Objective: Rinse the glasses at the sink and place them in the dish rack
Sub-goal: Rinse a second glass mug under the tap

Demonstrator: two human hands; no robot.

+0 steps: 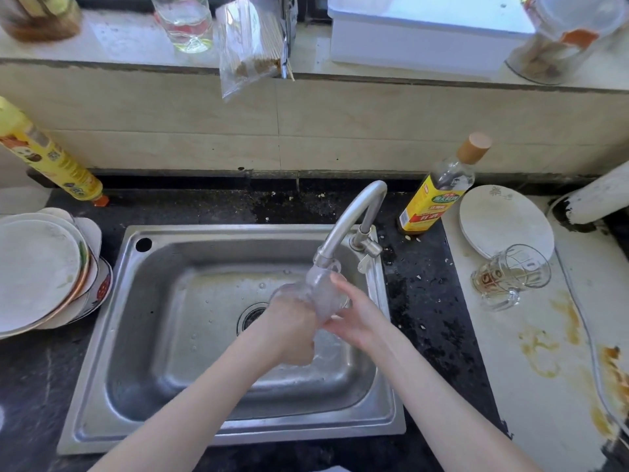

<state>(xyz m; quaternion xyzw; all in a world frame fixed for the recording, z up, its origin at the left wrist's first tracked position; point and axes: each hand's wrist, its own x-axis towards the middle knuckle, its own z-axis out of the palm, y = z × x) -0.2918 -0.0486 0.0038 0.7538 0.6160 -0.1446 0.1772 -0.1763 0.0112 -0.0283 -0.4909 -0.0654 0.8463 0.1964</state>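
Two glasses are visible. Glass one [321,294] is a clear tumbler held over the stainless sink [102,335], directly under the faucet [354,216] spout, with water running over it; motion and water blur its outline, so which way its mouth points and its long axis cannot be told. The left hand [289,332] is curled round its lower left side, and the right hand [354,318] holds its right side, fingers extended along the wall. Glass two is a handled glass mug [510,275] lying on its side on the white drainboard [510,369] at right, mouth pointing up and right, long axis diagonal, just beside one white plate [503,223]. One yellow-labelled bottle [439,195] stands on the dark tabletop [422,301] behind the faucet. A stack of plates [41,267] sits left of the sink; the count cannot be told
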